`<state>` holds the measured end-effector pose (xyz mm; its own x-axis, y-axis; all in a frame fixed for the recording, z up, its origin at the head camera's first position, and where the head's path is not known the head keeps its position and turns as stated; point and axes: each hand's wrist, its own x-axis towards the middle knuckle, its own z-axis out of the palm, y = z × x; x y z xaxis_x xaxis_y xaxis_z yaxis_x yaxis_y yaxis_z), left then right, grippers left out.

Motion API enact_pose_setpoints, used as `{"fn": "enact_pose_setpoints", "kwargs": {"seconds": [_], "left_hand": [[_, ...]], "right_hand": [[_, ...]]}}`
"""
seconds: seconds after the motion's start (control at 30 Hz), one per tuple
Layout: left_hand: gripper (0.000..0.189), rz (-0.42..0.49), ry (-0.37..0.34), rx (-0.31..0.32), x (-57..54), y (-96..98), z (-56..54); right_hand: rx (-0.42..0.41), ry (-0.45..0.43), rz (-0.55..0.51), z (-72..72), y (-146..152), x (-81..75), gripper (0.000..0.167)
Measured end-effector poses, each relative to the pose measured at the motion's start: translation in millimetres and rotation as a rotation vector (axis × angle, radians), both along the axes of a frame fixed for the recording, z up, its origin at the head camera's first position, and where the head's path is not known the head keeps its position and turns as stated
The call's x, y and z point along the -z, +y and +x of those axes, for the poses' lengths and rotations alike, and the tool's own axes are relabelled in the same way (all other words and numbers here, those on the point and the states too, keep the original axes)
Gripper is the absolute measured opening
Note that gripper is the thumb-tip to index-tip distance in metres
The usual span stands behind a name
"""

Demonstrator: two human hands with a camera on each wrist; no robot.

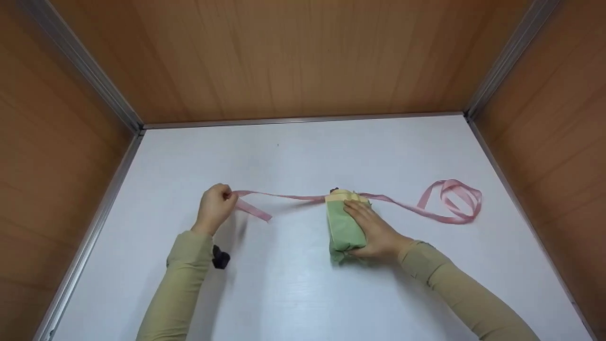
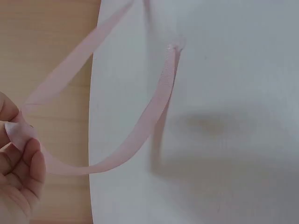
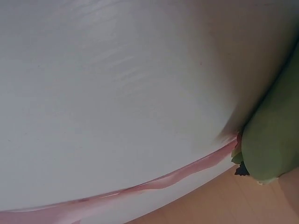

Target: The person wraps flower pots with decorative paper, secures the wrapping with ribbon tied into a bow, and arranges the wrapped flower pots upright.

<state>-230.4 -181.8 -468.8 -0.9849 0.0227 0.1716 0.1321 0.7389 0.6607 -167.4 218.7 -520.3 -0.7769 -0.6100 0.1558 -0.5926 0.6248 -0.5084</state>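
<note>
Where the pink ribbon (image 1: 315, 198) runs in the head view: across the middle of the frame, from left of centre past a green bundle (image 1: 342, 225) to a loose coil at right; its path behind the bundle is hidden.
Left hand (image 1: 215, 208), head view: left of centre, fingers pinching the ribbon near its short tail.
Right hand (image 1: 376, 234), head view: right of centre, fingers laid fairly straight over the bundle, thumb near its lower end.
Green bundle, head view: just right of centre on the white desk (image 1: 293, 293), a cream band along its top edge.
Sleeves (image 1: 180, 284), head view: greenish tan, at lower left and lower right; a black piece (image 1: 220, 258) shows beside the left cuff.
Wooden walls (image 1: 303, 61), head view: along the top, left and right, metal rails (image 1: 85, 61) in the corners.
Ribbon, left wrist view: held between the fingers at lower left; one stretch rises to the top edge, another bows through the lower part and up to upper centre.
Green bundle, right wrist view: at the right edge, a dark jagged scrap (image 3: 241, 170) at its end, the ribbon reaching from there to lower left; the fingers' state cannot be told here.
</note>
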Motion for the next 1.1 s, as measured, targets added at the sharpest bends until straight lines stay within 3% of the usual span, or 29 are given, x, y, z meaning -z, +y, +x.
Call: {"fn": "enact_pose_setpoints", "kwargs": {"seconds": [0.2,0.37,0.5,0.6,0.7,0.77,0.83,1.0,1.1], "left_hand": [[0.030,-0.211,-0.078,-0.124,14.0,-39.1,4.2],[0.019,-0.389,-0.197,-0.190,26.3,-45.1,8.2],[0.035,-0.477,-0.265,-0.200,27.7,-27.8,10.0],[0.043,-0.483,-0.189,-0.164,26.7,-5.3,10.2],[0.040,-0.451,-0.070,-0.069,25.4,23.3,12.8],[0.036,-0.382,-0.047,0.009,24.5,45.9,16.0],[0.037,-0.265,-0.120,0.102,23.8,69.7,20.0],[0.060,0.076,-0.556,0.255,24.0,124.9,33.0],[0.072,0.198,-0.747,0.318,26.6,149.2,41.7]], "right_hand": [[-0.009,-0.010,0.001,-1.2,-2.0,2.2,0.105],[-0.018,0.014,-0.011,0.2,-2.2,2.2,0.106],[-0.020,0.013,-0.014,1.7,-3.7,1.1,0.107],[-0.017,0.002,-0.006,2.3,-4.7,0.4,0.107],[-0.014,-0.020,-0.004,2.6,-5.8,-0.2,0.106],[-0.013,-0.032,-0.002,2.9,-6.1,-0.6,0.106],[-0.012,-0.043,-0.005,3.3,-6.2,-1.1,0.106],[0.004,-0.058,0.003,3.2,-5.7,-1.8,0.106],[0.004,-0.058,0.010,3.1,-5.9,-1.4,0.106]]}}
